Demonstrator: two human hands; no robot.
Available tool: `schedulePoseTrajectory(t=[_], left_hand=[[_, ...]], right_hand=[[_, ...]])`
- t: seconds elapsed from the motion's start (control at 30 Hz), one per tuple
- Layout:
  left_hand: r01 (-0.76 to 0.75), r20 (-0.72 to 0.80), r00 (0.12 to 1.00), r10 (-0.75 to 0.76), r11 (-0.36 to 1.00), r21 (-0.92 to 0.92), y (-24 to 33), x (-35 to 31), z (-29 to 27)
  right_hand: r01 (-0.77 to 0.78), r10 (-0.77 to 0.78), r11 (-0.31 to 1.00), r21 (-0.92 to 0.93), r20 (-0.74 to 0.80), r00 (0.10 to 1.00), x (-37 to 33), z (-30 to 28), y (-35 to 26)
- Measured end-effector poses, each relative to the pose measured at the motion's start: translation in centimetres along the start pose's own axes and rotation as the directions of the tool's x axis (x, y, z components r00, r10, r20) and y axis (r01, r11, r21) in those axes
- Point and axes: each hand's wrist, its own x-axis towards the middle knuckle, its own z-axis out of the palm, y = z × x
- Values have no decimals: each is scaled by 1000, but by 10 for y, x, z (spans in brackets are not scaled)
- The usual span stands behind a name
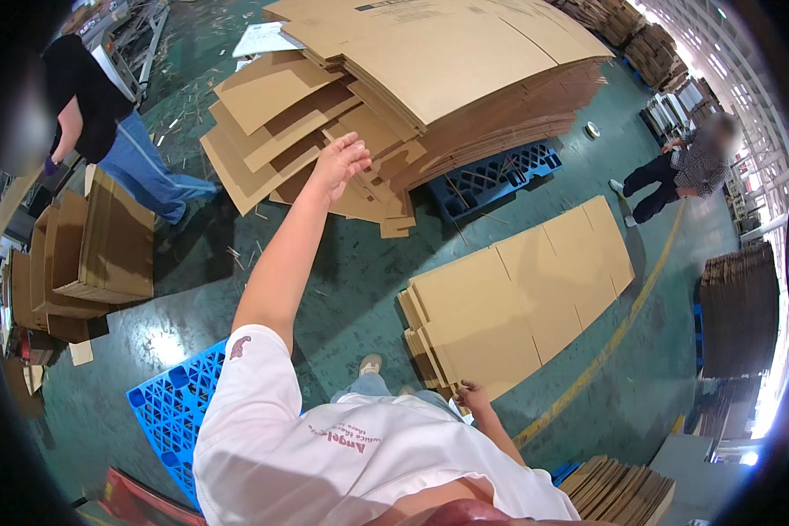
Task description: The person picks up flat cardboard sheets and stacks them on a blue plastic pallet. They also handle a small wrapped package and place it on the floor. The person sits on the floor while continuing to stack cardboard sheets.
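Note:
My left arm is stretched forward, and my left hand (342, 167) is in the air in front of a fanned pile of loose cardboard sheets (276, 96). Its fingers are extended and nothing shows in them. Low and to the right, my right hand (475, 399) is at the near corner of a stack of flat cardboard blanks (508, 302) lying low over the floor. The fingers of that hand are curled. A small white piece (461, 411) shows just beside them, but I cannot make out what is gripped.
A tall stack of flat cardboard (465, 53) rises ahead, over a blue pallet (491, 180). Another blue pallet (180, 403) lies at my left. Folded cartons (105, 237) and a person in black (105, 105) are farther left. Another person (684, 167) stands at right.

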Motion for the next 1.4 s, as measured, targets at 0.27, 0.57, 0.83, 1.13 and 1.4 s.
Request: schedulePoseTrajectory(t=[0.27,0.57,0.83,1.13,1.4], left_hand=[[-54,-160,986,38,994,-100,-11,75,73],[-24,-388,922,1,998,-55,-18,126,82],[-34,-255,966,-31,968,-248,0,112,97],[-60,-52,998,46,949,-311,41,107,117],[-135,113,978,177,941,-310,82,109,134]], right_hand=[[-33,33,999,21,19,999,25,-17,-10],[163,-171,984,79,117,978,104,-29,-105],[555,-629,764,329,190,754,74,16,-388],[370,-584,612,699,83,808,25,115,-613],[335,-662,518,787,120,740,-8,100,-674]])
